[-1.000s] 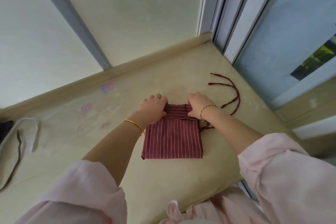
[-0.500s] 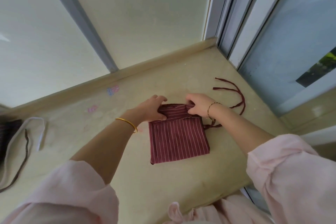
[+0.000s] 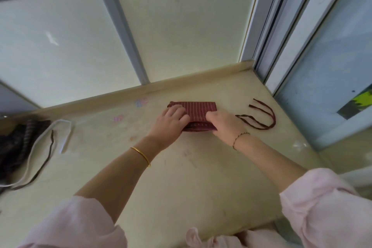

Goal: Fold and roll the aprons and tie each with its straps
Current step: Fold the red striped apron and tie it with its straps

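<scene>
View from above onto two bare forearms that reach forward from rolled-up pink sleeves [image 3: 314,203] over a pale beige counter [image 3: 181,183]. The left hand [image 3: 172,122] lies palm down, with its fingers curved over the left end of a small bundle of cloth and holding it. A gold bangle [image 3: 141,155] circles that wrist. The right hand [image 3: 223,125] shows its knuckles, fingers tucked in and gripping the bundle's near right corner. A thin dark bracelet [image 3: 240,137] sits on its wrist.

At the far left edge lies a dark checked cloth [image 3: 14,147], with a white strap [image 3: 38,147] looped on the counter beside it and a thin dark strap inside the loop. Small pink and blue marks [image 3: 142,102] dot the counter to the left of the hands. Frosted panes in grey frames rise behind the counter, and a sliding window frame [image 3: 281,36] stands at the right.

The red striped apron [image 3: 199,108], partly rolled into a short flat bundle, lies at the far middle of the counter, under and between both hands. Its dark red straps [image 3: 263,120] trail loose on the counter just right of the right hand, near the window frame.
</scene>
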The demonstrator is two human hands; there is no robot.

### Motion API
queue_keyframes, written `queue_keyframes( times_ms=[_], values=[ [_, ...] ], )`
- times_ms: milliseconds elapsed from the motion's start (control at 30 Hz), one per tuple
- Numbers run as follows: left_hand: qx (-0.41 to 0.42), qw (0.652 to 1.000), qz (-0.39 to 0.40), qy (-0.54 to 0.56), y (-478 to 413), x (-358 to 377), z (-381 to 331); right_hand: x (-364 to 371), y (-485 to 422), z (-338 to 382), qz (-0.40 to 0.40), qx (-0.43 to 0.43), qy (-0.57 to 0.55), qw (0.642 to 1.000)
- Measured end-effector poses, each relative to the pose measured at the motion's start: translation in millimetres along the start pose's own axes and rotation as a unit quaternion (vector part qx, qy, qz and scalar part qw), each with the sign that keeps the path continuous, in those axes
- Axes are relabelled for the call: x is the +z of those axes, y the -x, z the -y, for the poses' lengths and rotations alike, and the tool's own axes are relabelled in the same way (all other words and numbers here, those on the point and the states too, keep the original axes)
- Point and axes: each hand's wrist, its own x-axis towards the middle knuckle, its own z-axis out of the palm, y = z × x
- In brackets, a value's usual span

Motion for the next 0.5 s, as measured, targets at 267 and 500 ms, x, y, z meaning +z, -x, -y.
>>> queue_keyframes(
  times_ms=[267,500],
  values=[
    [-0.046,0.925,0.308,0.217,13.2,-12.8,-22.7,17.7,20.4,-4.5,0.190,0.032,-0.057,0.980],
    [-0.208,0.742,0.394,0.501,26.7,-14.7,-16.3,17.4,27.5,-17.6,0.194,0.106,-0.296,0.929]
  ],
)
